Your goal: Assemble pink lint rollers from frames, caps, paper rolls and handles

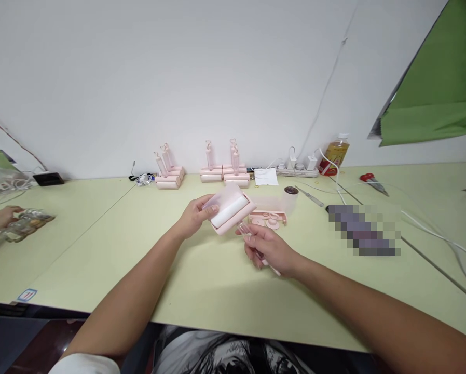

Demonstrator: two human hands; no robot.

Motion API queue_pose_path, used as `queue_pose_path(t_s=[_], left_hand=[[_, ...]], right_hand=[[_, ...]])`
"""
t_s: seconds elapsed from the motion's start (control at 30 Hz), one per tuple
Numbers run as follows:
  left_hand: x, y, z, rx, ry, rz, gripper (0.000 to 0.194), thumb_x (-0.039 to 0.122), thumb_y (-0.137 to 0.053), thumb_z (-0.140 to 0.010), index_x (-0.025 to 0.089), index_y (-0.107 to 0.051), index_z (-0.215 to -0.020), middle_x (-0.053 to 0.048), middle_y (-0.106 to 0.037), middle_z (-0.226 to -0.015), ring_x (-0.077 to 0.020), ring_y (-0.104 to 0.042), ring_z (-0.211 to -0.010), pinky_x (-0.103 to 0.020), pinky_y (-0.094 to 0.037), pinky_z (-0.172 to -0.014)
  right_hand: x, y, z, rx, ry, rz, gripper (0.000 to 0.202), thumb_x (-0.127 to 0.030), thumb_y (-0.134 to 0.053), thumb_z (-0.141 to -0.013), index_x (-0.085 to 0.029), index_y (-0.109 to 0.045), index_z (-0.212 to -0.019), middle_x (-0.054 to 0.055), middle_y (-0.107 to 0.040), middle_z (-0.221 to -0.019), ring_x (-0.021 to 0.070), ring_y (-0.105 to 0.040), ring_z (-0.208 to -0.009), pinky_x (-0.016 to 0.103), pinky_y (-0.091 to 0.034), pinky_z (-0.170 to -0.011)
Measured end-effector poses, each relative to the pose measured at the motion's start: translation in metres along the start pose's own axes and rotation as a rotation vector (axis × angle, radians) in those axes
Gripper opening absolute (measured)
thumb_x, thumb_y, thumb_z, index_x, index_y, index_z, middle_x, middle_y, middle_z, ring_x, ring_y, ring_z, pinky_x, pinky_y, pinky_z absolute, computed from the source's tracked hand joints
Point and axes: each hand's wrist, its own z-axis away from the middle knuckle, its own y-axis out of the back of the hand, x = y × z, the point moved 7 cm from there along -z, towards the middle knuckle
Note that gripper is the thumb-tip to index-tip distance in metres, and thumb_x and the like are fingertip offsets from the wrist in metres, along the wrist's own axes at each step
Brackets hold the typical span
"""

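Note:
A pink lint roller (pixel 233 212) with a white roll is held up over the table, tilted, between both hands. My left hand (pixel 197 214) grips its head at the left end, thumb on top, by the translucent cover (pixel 227 195). My right hand (pixel 270 246) is wrapped round its clear handle (pixel 243 227), which points down to the right. Just behind my right hand lies an open pink lint roller casing (pixel 283 217) with small round pink parts (pixel 272 222) in it; my hands partly hide it.
Several pink lint rollers (pixel 169 182) stand handle-up along the wall. White paper (pixel 266 176), a power strip (pixel 297 171), a drink bottle (pixel 334 154), a dark-filled cup (pixel 291 192), a screwdriver (pixel 311 196) and a red-handled tool (pixel 373 183) lie rightward. Another person's hand (pixel 3 218) holds clear containers (pixel 28 224) at left.

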Motion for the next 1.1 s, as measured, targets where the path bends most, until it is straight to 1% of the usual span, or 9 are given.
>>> queue_pose_path(t_s=[0.17, 0.37, 0.47, 0.57, 0.7, 0.8, 0.97, 1.03, 1.1], left_hand=[[0.003, -0.006, 0.001, -0.053, 0.009, -0.009, 0.05, 0.048, -0.063, -0.08, 0.016, -0.064, -0.119, -0.002, -0.062, -0.088, -0.015, -0.052, -0.077, -0.024, -0.04, -0.066], [0.008, -0.036, 0.008, -0.295, -0.026, -0.161, 0.048, 0.05, -0.055, -0.086, 0.016, -0.063, -0.118, -0.007, -0.063, -0.105, -0.0214, -0.057, -0.092, -0.028, -0.045, -0.076], [0.01, -0.03, 0.009, -0.17, -0.119, -0.399, 0.058, 0.053, -0.052, -0.087, 0.018, -0.051, -0.134, -0.012, -0.056, -0.123, -0.0253, -0.055, -0.106, -0.033, -0.047, -0.084], [0.02, -0.032, 0.013, -0.059, -0.335, -0.729, 0.081, 0.056, -0.064, -0.078, 0.021, -0.034, -0.145, -0.016, -0.04, -0.141, -0.0314, -0.041, -0.127, -0.044, -0.039, -0.101], [0.021, -0.056, 0.02, -0.056, -0.548, -1.07, 0.065, 0.038, -0.064, -0.081, 0.026, -0.041, -0.14, -0.014, -0.036, -0.146, -0.0335, -0.032, -0.132, -0.052, -0.03, -0.107], [0.015, -0.066, 0.018, 0.041, -0.558, -1.119, 0.056, 0.026, -0.058, -0.085, 0.024, -0.042, -0.139, -0.014, -0.044, -0.139, -0.0317, -0.036, -0.128, -0.05, -0.033, -0.104], [0.015, -0.07, 0.011, 0.101, -0.537, -1.028, 0.037, 0.03, -0.048, -0.091, 0.02, -0.052, -0.126, -0.012, -0.059, -0.122, -0.0261, -0.051, -0.111, -0.042, -0.042, -0.094], [0.016, -0.058, 0.004, 0.132, -0.457, -0.988, 0.034, 0.033, -0.049, -0.09, 0.018, -0.055, -0.12, -0.012, -0.062, -0.118, -0.0256, -0.054, -0.107, -0.04, -0.042, -0.093], [0.013, -0.032, -0.007, 0.198, -0.307, -0.959, 0.036, 0.032, -0.053, -0.086, 0.018, -0.056, -0.119, -0.012, -0.064, -0.114, -0.0263, -0.057, -0.104, -0.039, -0.043, -0.092]], right_hand=[[0.0, 0.0, 0.0, 0.005, -0.004, -0.018, 0.028, -0.04, -0.056, -0.085, -0.018, -0.055, -0.103, -0.006, -0.057, -0.053, 0.0059, -0.044, -0.035, 0.017, -0.032, -0.037], [0.003, -0.001, 0.001, 0.025, -0.05, -0.067, 0.028, -0.045, -0.057, -0.085, -0.02, -0.054, -0.096, -0.007, -0.056, -0.053, 0.0074, -0.047, -0.034, 0.016, -0.031, -0.033], [0.002, 0.002, -0.001, 0.06, -0.074, -0.138, 0.029, -0.047, -0.058, -0.085, -0.02, -0.054, -0.096, -0.006, -0.057, -0.054, 0.0085, -0.048, -0.033, 0.018, -0.035, -0.033], [0.001, 0.01, -0.003, 0.121, -0.105, -0.262, 0.029, -0.047, -0.054, -0.088, -0.02, -0.053, -0.099, -0.005, -0.059, -0.054, 0.0104, -0.049, -0.033, 0.023, -0.043, -0.036], [0.001, 0.012, -0.004, 0.09, -0.146, -0.358, 0.028, -0.046, -0.051, -0.09, -0.02, -0.054, -0.098, -0.004, -0.059, -0.053, 0.0122, -0.051, -0.036, 0.026, -0.048, -0.038], [0.0, 0.004, -0.002, 0.026, -0.107, -0.368, 0.028, -0.046, -0.054, -0.088, -0.018, -0.057, -0.091, -0.003, -0.058, -0.053, 0.0113, -0.05, -0.038, 0.025, -0.047, -0.038], [-0.002, -0.012, 0.002, -0.123, -0.045, -0.266, 0.031, -0.045, -0.059, -0.084, -0.016, -0.056, -0.074, -0.001, -0.061, -0.058, 0.0105, -0.052, -0.041, 0.027, -0.05, -0.044], [-0.004, -0.013, 0.003, -0.147, -0.037, -0.245, 0.029, -0.045, -0.06, -0.083, -0.017, -0.057, -0.082, -0.001, -0.062, -0.062, 0.0108, -0.055, -0.043, 0.027, -0.051, -0.047], [-0.005, -0.015, 0.004, -0.159, -0.043, -0.191, 0.028, -0.044, -0.061, -0.083, -0.017, -0.058, -0.092, -0.002, -0.063, -0.065, 0.0105, -0.058, -0.046, 0.024, -0.048, -0.048]])
